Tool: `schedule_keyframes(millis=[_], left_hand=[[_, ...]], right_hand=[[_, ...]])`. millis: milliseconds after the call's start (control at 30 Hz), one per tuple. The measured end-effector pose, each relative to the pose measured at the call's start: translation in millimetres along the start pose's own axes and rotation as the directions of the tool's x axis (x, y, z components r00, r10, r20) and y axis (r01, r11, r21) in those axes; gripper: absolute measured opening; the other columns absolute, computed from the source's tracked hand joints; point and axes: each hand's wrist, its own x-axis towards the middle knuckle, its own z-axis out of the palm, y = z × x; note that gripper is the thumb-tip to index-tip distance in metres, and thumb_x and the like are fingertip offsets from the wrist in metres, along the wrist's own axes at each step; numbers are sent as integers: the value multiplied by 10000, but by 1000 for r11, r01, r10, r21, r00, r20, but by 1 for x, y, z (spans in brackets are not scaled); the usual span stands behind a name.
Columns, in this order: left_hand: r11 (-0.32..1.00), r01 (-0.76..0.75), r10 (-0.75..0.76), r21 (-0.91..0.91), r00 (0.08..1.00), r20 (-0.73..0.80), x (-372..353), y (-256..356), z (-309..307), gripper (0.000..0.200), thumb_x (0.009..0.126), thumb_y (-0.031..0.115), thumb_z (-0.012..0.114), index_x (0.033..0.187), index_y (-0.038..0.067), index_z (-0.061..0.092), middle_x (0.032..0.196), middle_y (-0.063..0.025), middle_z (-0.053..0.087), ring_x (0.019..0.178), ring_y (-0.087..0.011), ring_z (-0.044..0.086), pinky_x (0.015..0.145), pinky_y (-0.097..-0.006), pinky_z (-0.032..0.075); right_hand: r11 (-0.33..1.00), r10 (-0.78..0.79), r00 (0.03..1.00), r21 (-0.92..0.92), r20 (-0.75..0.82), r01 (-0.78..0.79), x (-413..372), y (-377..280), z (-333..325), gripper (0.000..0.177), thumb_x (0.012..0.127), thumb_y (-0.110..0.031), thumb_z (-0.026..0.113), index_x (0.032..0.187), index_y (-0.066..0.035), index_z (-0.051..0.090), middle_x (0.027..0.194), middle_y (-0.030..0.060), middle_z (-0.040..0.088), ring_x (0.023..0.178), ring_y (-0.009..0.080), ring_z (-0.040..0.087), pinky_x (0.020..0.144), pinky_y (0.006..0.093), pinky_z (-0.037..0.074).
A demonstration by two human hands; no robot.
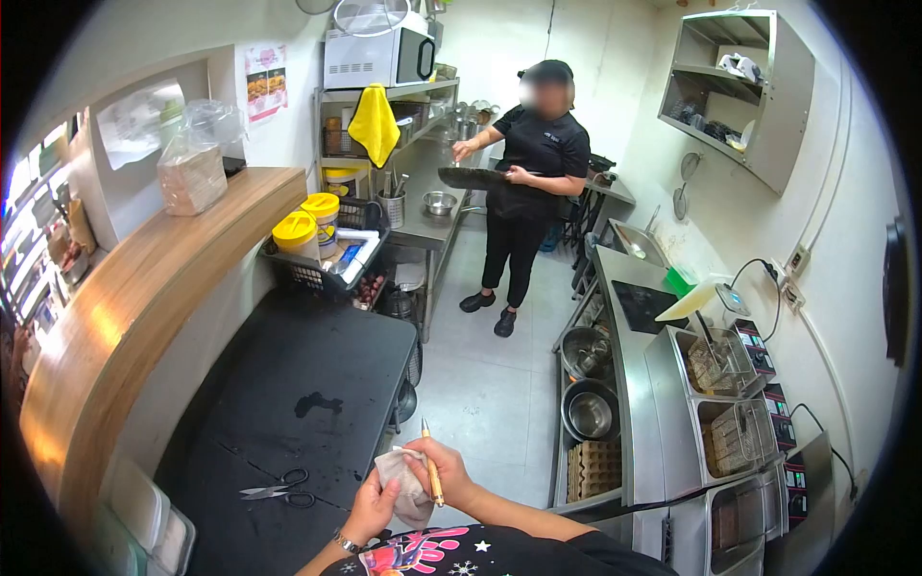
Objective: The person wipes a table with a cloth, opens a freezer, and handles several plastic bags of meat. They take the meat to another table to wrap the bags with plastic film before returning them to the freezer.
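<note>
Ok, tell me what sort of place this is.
Most likely a small commercial kitchen, perhaps a takeaway: deep fryers with wire baskets along the right-hand steel counter, a microwave on a steel shelf, and a co-worker in black holding a pan.

Holding both hands close together, low before the chest. Cupping with the left hand (373,507), fingers curling upward and closing, wrist bending back, forearm slanting up from below. Pinching with the right hand (449,472), thumb pressing against curled fingers, sitting just above and beside the left. Angling the right forearm in from the right, elbow bending.
</note>
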Motion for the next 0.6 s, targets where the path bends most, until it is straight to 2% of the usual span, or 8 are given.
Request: schedule_keyframes(millis=[200, 300, 400, 600], left_hand=[[987, 129, -125, -95, 991, 46, 2, 9, -1, 429, 898, 213, 565, 1238, -11, 432, 1106, -80, 575, 994, -126, 544, 860, -261, 427], [992, 109, -106, -69, 994, 40, 3, 9, -3, 421, 887, 183, 581, 1230, -17, 439, 1096, -76, 583, 987, -125, 548, 856, -261, 433], [991, 117, -116, -70, 993, 23, 3, 11, -5, 400, 877, 156, 594, 1208, -23, 460, 1077, -76, 594, 979, -124, 553, 853, -264, 438], [988, 127, -129, -84, 992, -15, 3, 4, -10, 364, 857, 117, 611, 1168, -34, 496, 1050, -74, 608, 940, -127, 572, 836, -272, 452]], right_hand=[[992, 112, 994, 54, -2, -111, -1, 1, -1, 153, 819, -124, 637, 937, -46, 577, 738, 79, 599, 643, 153, 584, 585, 266, 459], [984, 158, 987, 85, 21, -159, -2, 4, 1, 162, 830, -151, 633, 944, -54, 572, 715, 54, 595, 631, 114, 561, 572, 253, 450], [988, 131, 991, 85, 12, -131, 1, 2, 3, 166, 835, -154, 630, 954, -57, 567, 703, 42, 587, 621, 102, 550, 566, 251, 447], [970, 191, 978, 136, 81, -201, 3, -1, 4, 157, 848, -136, 616, 970, -57, 558, 760, 41, 579, 689, 81, 535, 612, 227, 440]])
